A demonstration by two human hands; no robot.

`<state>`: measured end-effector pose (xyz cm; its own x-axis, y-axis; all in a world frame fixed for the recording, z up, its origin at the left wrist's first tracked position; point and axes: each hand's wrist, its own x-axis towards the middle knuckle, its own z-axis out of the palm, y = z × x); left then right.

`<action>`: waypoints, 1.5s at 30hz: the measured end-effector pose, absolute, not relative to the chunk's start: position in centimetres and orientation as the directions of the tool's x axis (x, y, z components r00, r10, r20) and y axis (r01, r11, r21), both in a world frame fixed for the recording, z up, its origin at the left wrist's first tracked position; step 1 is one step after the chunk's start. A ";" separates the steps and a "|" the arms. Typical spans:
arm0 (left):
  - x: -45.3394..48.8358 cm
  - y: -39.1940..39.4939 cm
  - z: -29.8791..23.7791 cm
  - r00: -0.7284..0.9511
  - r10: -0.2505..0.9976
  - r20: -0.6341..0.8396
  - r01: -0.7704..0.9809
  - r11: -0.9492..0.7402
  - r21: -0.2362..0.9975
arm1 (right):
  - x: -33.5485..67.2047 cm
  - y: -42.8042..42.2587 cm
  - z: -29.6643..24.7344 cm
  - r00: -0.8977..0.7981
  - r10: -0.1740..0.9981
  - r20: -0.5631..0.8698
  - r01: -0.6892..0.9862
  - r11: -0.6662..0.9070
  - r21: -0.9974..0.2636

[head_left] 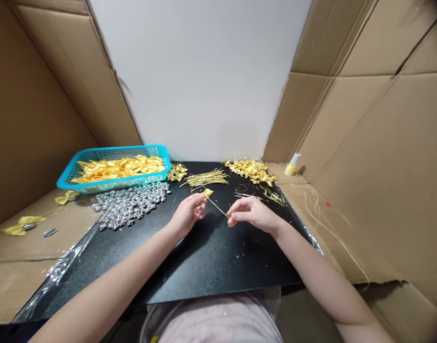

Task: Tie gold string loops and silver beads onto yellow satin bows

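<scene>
Bow (208, 192) small, yellow satin, gold wire (218, 208) trailing.

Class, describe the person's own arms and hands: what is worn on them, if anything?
The left hand and right hand are bare: no gloves, rings, watch or bracelets show. The left forearm and right forearm are uncovered to the picture's edge; no sleeves appear. A pale pink top shows below.

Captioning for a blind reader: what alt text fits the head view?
Over a black tabletop, the left hand pinches a small yellow satin bow and the right hand pinches the thin gold wire running from it. Behind lie a teal plastic basket of yellow ribbon pieces, a heap of silver beads and a bundle of gold wires.
</scene>
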<state>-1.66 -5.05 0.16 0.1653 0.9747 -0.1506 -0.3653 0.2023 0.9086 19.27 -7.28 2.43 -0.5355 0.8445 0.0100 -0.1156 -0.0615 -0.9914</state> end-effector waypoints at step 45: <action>-1.9 -6.3 0.7 0.519 0.845 0.129 -0.403 0.109 0.909 | 16.0 -5.7 -2.2 -0.286 0.943 -0.172 -0.280 -0.254 -0.926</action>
